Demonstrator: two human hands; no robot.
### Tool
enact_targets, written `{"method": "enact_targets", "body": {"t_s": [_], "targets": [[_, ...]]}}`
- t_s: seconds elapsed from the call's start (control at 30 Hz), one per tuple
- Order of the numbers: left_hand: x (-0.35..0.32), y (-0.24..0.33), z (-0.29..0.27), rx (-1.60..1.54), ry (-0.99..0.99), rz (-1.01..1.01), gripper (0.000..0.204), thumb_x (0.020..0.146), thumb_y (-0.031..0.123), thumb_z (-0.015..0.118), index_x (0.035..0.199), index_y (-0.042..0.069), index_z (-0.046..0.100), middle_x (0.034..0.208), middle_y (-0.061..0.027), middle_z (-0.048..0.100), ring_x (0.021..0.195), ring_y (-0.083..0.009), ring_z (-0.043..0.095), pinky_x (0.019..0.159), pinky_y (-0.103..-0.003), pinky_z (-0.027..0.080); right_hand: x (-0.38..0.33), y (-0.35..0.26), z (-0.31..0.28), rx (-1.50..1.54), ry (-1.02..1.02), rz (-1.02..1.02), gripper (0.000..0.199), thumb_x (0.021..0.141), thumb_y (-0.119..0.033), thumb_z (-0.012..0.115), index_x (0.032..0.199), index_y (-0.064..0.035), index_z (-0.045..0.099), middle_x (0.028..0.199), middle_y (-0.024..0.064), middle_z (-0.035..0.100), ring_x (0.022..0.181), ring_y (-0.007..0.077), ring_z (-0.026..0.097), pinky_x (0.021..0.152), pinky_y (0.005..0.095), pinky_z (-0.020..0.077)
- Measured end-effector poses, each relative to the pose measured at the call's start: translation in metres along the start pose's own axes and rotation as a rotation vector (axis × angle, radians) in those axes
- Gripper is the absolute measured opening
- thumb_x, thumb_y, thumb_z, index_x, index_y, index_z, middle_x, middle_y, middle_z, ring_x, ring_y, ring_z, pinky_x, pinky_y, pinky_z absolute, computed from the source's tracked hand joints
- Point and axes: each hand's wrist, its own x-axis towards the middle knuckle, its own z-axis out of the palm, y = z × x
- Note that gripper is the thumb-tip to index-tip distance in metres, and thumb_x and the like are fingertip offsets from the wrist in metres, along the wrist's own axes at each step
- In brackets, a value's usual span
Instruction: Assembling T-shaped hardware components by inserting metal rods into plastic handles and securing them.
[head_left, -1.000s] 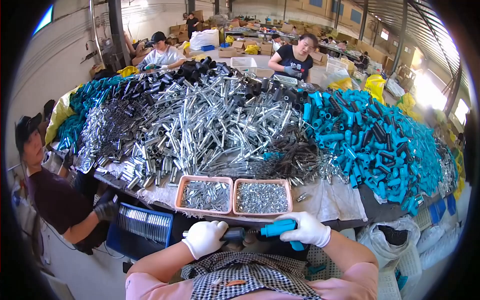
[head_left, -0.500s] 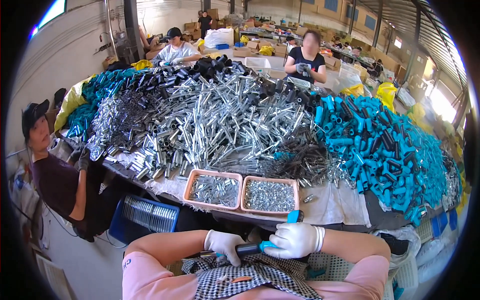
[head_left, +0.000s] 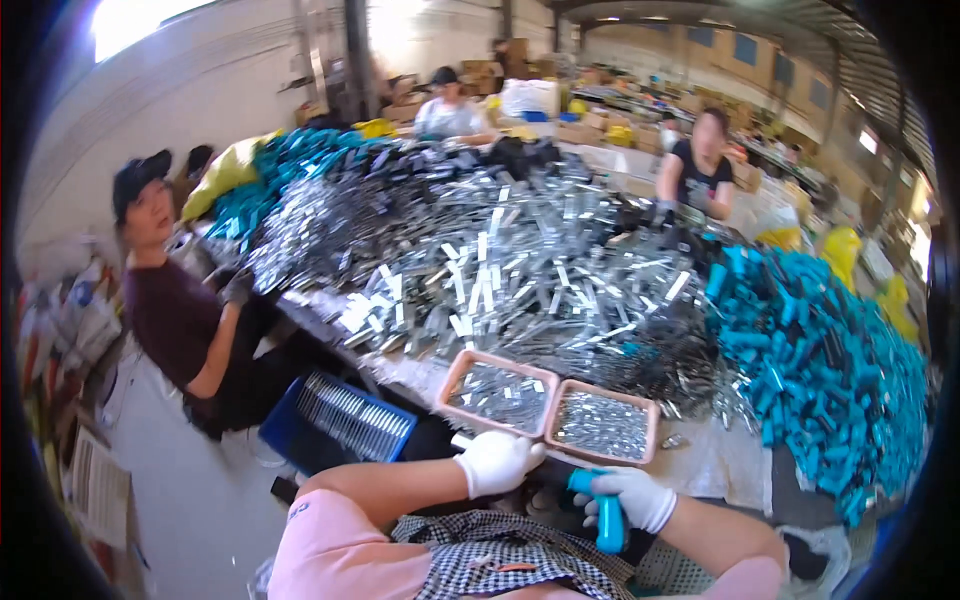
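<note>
My left hand [head_left: 500,464], in a white glove, is closed around something; the end of a silver metal tube [head_left: 462,441] pokes out on its left side. That hand is just below two pink trays. In my right hand [head_left: 634,498], also white-gloved, is a teal plastic T-shaped handle [head_left: 609,522], its longer part pointing down. The two hands are apart, in front of my checked apron [head_left: 500,548]. The left pink tray [head_left: 447,398] holds slim metal pieces. Small shiny metal parts fill the right pink tray [head_left: 652,432].
Beyond the trays, metal tubes [head_left: 480,270] lie heaped across the table, with teal handles [head_left: 830,370] piled at the right. A blue crate [head_left: 283,445] of metal rods stands at the left near a seated co-worker [head_left: 180,300]. More people sit across the table.
My hands have come apart, the left moving up toward the trays, the right keeping the teal handle and moving right. The whole view has shifted and blurred.
</note>
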Motion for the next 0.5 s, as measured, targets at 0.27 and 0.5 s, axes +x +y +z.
{"method": "enact_targets", "body": {"t_s": [0.27,0.5], "targets": [[-0.008,-0.006,0.025,-0.275,0.103,-0.035,0.022,0.073,0.016,0.066,0.092,0.005,0.064,0.078,-0.0191,0.066,0.078,-0.0407,0.067,0.069,-0.049,0.054,-0.035,0.008,0.021,-0.778,0.236,-1.171,0.06,0.096,-0.012,0.056,0.15,0.0008,0.031,0.147,0.0295,0.042,0.134,0.0427,0.045,0.115,0.0498,0.0295],[-0.012,-0.009,0.024,-0.598,0.344,-0.301,0.017,0.071,0.016,0.067,0.085,0.008,0.063,0.079,-0.0172,0.066,0.079,-0.0403,0.065,0.072,-0.048,0.052,-0.003,0.01,0.016,-0.626,0.453,-1.267,0.048,0.095,-0.013,0.051,0.137,0.0106,0.047,0.136,0.0276,0.054,0.13,0.0382,0.049,0.114,0.0463,0.0325]]}}
